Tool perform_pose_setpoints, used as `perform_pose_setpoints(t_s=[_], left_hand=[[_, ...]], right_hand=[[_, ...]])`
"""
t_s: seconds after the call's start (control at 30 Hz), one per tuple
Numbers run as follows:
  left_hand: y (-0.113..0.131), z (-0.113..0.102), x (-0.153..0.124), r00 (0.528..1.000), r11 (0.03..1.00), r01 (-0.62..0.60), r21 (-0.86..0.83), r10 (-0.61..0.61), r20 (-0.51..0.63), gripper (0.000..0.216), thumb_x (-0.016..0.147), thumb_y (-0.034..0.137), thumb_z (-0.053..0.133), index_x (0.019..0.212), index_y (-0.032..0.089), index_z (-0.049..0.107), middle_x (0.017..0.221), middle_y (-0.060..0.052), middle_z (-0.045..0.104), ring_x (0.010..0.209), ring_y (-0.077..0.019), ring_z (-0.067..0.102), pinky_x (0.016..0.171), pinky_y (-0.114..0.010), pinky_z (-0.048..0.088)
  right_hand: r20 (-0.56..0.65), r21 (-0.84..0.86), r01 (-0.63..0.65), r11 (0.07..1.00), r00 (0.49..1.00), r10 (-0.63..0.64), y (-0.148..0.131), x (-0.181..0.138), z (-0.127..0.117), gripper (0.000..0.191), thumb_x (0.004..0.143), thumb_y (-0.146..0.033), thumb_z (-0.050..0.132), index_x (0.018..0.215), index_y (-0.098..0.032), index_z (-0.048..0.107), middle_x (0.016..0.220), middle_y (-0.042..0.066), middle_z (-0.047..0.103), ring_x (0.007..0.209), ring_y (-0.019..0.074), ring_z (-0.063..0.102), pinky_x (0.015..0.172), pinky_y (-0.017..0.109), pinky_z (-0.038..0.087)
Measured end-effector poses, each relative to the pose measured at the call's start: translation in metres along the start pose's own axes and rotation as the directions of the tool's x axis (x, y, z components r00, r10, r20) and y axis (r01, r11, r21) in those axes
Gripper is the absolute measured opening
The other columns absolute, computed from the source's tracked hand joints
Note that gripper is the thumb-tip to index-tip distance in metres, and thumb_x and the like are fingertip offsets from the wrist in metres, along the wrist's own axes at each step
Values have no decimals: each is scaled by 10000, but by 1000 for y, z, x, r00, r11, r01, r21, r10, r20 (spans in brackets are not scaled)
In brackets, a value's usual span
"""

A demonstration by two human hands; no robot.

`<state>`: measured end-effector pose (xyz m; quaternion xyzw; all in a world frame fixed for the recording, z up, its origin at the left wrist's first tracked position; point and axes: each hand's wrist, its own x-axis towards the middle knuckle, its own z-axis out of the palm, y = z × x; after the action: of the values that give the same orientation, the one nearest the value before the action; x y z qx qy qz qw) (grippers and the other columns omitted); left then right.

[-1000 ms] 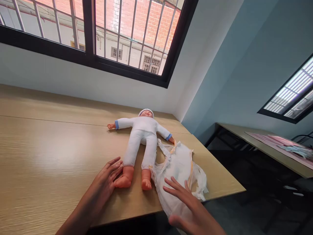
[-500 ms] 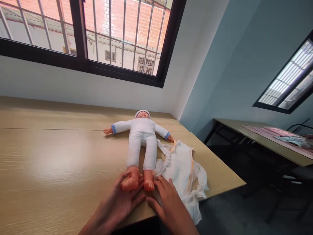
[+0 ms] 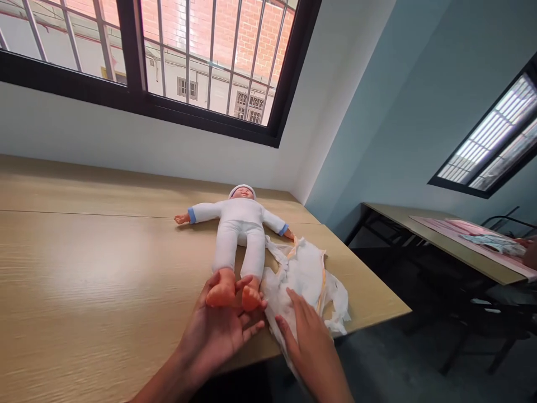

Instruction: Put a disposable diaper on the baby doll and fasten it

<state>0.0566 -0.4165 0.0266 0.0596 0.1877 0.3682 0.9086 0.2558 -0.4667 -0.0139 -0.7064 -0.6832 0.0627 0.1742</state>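
Daylight comes through the barred window (image 3: 205,61), leaving a soft glare on the wooden table (image 3: 79,268); my view stretches and bends toward the edges.

We see a doll's white suit (image 3: 238,224) with blue cuffs (image 3: 192,215) and peachy plastic feet (image 3: 222,292), a white diaper (image 3: 300,274) streaked with yellow-orange strips, a pale wood-grained tabletop (image 3: 84,263), and red brick (image 3: 247,39) behind black window frames (image 3: 131,56).

The left hand (image 3: 216,338) and the right hand (image 3: 308,350) are bare, with long, slim fingers (image 3: 296,305) and narrow palms. The left forearm (image 3: 165,380) and the right forearm (image 3: 331,386) are bare and slender too, tapering toward the wrists. The fingernails are too small to make out.
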Motion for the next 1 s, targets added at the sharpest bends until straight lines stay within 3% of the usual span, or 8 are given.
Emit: perform_pose_setpoints(t_s=[0.1, 0.23, 0.4, 0.5, 0.63, 0.73, 0.9, 1.0], left_hand=[[11, 10, -8, 999, 1000, 1, -13, 0, 52, 488, 915, 594, 312, 1092, 206, 549, 1077, -137, 614, 861, -236, 654, 750, -354, 522], [34, 31, -14, 992, 997, -65, 38, 61, 111, 482, 902, 566, 313, 1072, 178, 545, 1124, -178, 599, 784, -208, 656, 734, -350, 523], [64, 61, -17, 970, 972, -142, 190, 99, 220, 348, 869, 441, 425, 1052, 166, 537, 1107, -187, 602, 775, -220, 642, 717, -354, 513], [76, 75, -20, 962, 960, -160, 231, 100, 253, 313, 860, 375, 438, 1067, 162, 537, 1091, -177, 600, 798, -219, 628, 722, -339, 504], [90, 93, -21, 968, 947, -159, 279, 94, 232, 359, 883, 400, 417, 1114, 154, 537, 1111, -174, 583, 839, -226, 618, 734, -339, 496], [103, 108, -17, 962, 947, -158, 279, 84, 261, 384, 883, 499, 413, 993, 161, 557, 1140, -170, 570, 895, -238, 622, 735, -332, 492], [122, 120, -13, 937, 937, -188, 296, 81, 339, 403, 891, 538, 397, 823, 160, 521, 1164, -182, 557, 912, -244, 627, 739, -338, 500], [128, 117, -13, 924, 937, -201, 284, 85, 374, 410, 901, 528, 371, 803, 154, 511, 1167, -186, 557, 884, -229, 634, 740, -334, 506]], right_hand=[[-24, -158, -110, 981, 994, 107, 2, 1, 4, 637, 974, -507, 323, 1460, -100, 391, 1460, 166, 437, 1377, 342, 366, 1127, 526, 312], [-37, -210, -164, 964, 987, 160, -7, 2, 14, 679, 972, -543, 302, 1486, -101, 341, 1468, 198, 412, 1379, 366, 352, 1094, 555, 329], [-127, -292, -178, 940, 981, 146, -24, 9, 26, 606, 983, -457, 341, 1451, -80, 408, 1427, 283, 426, 1348, 436, 368, 1058, 613, 312], [-106, -285, -157, 946, 986, 132, -42, 19, 30, 555, 990, -400, 336, 1446, -96, 422, 1423, 291, 427, 1332, 444, 388, 1052, 609, 313], [-25, -174, -83, 981, 996, 80, -76, 35, 36, 529, 992, -367, 343, 1464, -136, 398, 1480, 252, 365, 1376, 431, 321, 1077, 610, 277], [64, -68, 17, 998, 998, -13, -92, 44, 38, 601, 968, -396, 401, 1508, -153, 298, 1528, 215, 293, 1415, 417, 235, 1115, 590, 237], [237, 160, 337, 928, 900, -367, -80, 53, 28, 839, 893, -540, 474, 1540, -134, 125, 1565, 115, 251, 1455, 294, 188, 1179, 475, 191], [270, 142, 359, 922, 883, -385, -68, 55, 19, 908, 857, -631, 481, 1535, -127, 149, 1563, 111, 252, 1449, 273, 218, 1181, 463, 193]])
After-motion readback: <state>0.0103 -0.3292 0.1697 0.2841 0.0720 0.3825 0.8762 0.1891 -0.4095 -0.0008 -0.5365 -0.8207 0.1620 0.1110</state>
